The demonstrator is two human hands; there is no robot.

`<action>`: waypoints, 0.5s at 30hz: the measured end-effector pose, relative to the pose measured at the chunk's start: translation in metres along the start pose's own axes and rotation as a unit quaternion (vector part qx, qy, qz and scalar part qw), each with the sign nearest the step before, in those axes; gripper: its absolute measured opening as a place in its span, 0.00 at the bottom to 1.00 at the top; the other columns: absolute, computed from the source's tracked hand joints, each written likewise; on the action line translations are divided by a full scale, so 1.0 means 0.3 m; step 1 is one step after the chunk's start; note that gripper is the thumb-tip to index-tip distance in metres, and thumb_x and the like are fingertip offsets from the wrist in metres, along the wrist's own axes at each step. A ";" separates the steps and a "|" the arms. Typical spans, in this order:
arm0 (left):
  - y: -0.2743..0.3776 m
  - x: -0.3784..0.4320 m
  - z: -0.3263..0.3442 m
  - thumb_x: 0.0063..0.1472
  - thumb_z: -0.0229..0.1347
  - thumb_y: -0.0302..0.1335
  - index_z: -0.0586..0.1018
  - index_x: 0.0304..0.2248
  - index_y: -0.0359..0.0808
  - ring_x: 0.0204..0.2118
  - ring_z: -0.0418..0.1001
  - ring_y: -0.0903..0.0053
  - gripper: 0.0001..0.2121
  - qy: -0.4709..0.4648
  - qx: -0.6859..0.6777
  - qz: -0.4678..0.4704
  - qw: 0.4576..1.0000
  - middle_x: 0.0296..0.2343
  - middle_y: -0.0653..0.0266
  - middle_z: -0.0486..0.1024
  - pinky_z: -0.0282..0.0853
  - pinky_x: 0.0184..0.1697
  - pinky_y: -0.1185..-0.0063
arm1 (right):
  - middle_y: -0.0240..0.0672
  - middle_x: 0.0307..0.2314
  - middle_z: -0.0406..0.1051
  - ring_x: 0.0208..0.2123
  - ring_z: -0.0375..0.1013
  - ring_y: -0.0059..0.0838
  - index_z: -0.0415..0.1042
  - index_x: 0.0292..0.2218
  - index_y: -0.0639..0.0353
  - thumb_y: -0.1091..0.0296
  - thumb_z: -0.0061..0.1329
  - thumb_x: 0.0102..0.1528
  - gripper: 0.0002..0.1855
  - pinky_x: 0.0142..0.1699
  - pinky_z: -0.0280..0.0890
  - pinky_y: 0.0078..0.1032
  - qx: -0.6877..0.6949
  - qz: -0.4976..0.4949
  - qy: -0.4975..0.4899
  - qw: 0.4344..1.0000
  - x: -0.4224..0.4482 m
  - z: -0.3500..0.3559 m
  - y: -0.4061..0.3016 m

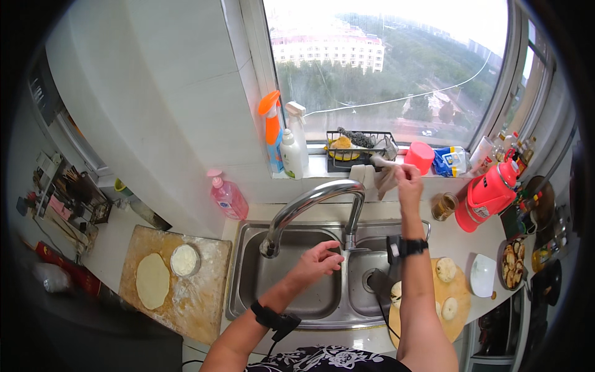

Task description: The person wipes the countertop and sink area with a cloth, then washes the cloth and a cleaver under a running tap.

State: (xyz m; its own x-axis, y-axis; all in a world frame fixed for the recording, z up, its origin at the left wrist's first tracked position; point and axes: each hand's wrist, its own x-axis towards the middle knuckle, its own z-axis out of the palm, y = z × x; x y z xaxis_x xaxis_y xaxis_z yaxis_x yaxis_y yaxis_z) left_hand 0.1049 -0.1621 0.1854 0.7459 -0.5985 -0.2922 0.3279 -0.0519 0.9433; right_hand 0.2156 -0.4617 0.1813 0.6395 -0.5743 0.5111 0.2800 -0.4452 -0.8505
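Observation:
My right hand (410, 180) reaches up to the windowsill and pinches a greyish-brown cloth (386, 182) by its upper edge. Beside it, a lighter cloth (361, 174) hangs over the sill's edge, below a black wire rack (335, 153) that holds sponges and a scouring pad. My left hand (318, 261) is over the double stainless steel sink (288, 307), near the divider, with nothing in it and its fingers apart. The chrome faucet (320, 188) arches over the left basin, and no water flows from it.
Left of the sink lies a floured board (204, 297) with a flat dough round (153, 281) and a flour bowl (185, 260). At right are a round board (458, 325) with flat cakes, a red thermos (483, 197), a glass jar (445, 206) and a pink soap bottle (228, 197) at left.

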 end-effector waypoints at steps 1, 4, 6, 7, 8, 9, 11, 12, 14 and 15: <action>-0.012 -0.005 -0.012 0.59 0.50 0.31 0.61 0.51 0.34 0.35 0.71 0.82 0.22 0.001 -0.007 -0.001 1.000 0.38 0.61 0.72 0.66 0.37 0.83 | 0.29 0.27 0.67 0.26 0.64 0.19 0.70 0.31 0.61 0.68 0.50 0.51 0.07 0.32 0.62 0.20 0.071 0.007 -0.020 0.997 -0.033 -0.057 -0.060; -0.048 -0.052 -0.043 0.59 0.50 0.30 0.62 0.50 0.34 0.34 0.70 0.82 0.21 0.013 -0.034 0.020 0.999 0.37 0.63 0.72 0.67 0.37 0.82 | 0.29 0.31 0.67 0.30 0.65 0.18 0.68 0.32 0.60 0.68 0.49 0.52 0.07 0.34 0.62 0.20 0.168 -0.032 -0.043 0.984 -0.174 -0.172 -0.205; -0.070 -0.106 -0.068 0.59 0.50 0.30 0.63 0.50 0.34 0.34 0.70 0.82 0.21 0.015 -0.021 0.025 0.999 0.37 0.63 0.73 0.67 0.36 0.82 | 0.29 0.33 0.66 0.33 0.66 0.19 0.68 0.35 0.58 0.65 0.47 0.53 0.09 0.36 0.63 0.20 0.361 0.147 0.014 0.921 -0.293 -0.150 -0.286; -0.104 -0.142 -0.084 0.59 0.50 0.31 0.63 0.50 0.34 0.33 0.70 0.83 0.20 0.015 0.002 0.023 1.000 0.36 0.63 0.73 0.67 0.36 0.82 | 0.29 0.31 0.66 0.33 0.66 0.20 0.67 0.35 0.56 0.64 0.46 0.54 0.09 0.36 0.64 0.21 0.374 0.219 -0.016 0.901 -0.373 -0.136 -0.310; -0.147 -0.169 -0.098 0.58 0.51 0.30 0.63 0.50 0.34 0.34 0.70 0.84 0.21 0.018 0.007 0.027 0.999 0.36 0.64 0.73 0.66 0.36 0.83 | 0.28 0.30 0.66 0.33 0.67 0.21 0.66 0.36 0.55 0.62 0.45 0.54 0.10 0.36 0.65 0.22 0.387 0.293 -0.055 0.873 -0.454 -0.116 -0.329; -0.225 -0.186 -0.132 0.57 0.52 0.30 0.63 0.50 0.34 0.35 0.70 0.83 0.22 0.000 0.023 0.088 0.996 0.36 0.63 0.73 0.67 0.36 0.83 | 0.29 0.28 0.66 0.31 0.68 0.23 0.66 0.36 0.54 0.61 0.44 0.55 0.10 0.35 0.66 0.24 0.358 0.328 -0.130 0.865 -0.544 -0.094 -0.311; -0.243 -0.284 -0.153 0.52 0.56 0.34 0.61 0.50 0.33 0.39 0.70 0.75 0.28 0.071 0.159 0.142 0.974 0.39 0.56 0.71 0.67 0.42 0.77 | 0.32 0.27 0.67 0.27 0.70 0.28 0.65 0.36 0.55 0.60 0.42 0.56 0.10 0.34 0.68 0.27 0.389 0.392 -0.222 0.804 -0.743 -0.028 -0.357; -0.296 -0.347 -0.196 0.50 0.58 0.35 0.60 0.51 0.34 0.41 0.70 0.73 0.31 0.114 0.185 0.216 0.952 0.41 0.54 0.70 0.66 0.43 0.75 | 0.34 0.28 0.67 0.27 0.71 0.30 0.64 0.37 0.57 0.59 0.42 0.56 0.12 0.34 0.69 0.28 0.390 0.440 -0.254 0.768 -0.849 0.038 -0.424; -0.320 -0.508 -0.292 0.50 0.58 0.34 0.68 0.43 0.33 0.34 0.69 0.81 0.22 0.115 0.136 0.229 0.957 0.33 0.58 0.73 0.66 0.37 0.79 | 0.34 0.29 0.68 0.30 0.70 0.29 0.65 0.38 0.60 0.59 0.42 0.57 0.14 0.37 0.68 0.26 0.380 0.465 -0.319 0.733 -1.028 0.164 -0.527; -0.336 -0.592 -0.347 0.51 0.57 0.33 0.71 0.38 0.32 0.30 0.68 0.83 0.17 0.062 0.062 0.198 0.976 0.28 0.60 0.73 0.65 0.34 0.81 | 0.34 0.30 0.68 0.31 0.70 0.28 0.65 0.39 0.61 0.60 0.41 0.57 0.14 0.38 0.67 0.25 0.381 0.474 -0.339 0.718 -1.110 0.230 -0.578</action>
State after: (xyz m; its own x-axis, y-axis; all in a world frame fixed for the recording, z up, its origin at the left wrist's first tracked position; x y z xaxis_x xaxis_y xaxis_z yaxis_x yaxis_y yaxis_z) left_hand -0.0003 0.0328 0.1259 0.8672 -0.4900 0.0890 -0.0673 0.0618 0.9958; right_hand 0.0036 -0.1459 0.1501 0.9308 0.2095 -0.2994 -0.3649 0.5785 -0.7295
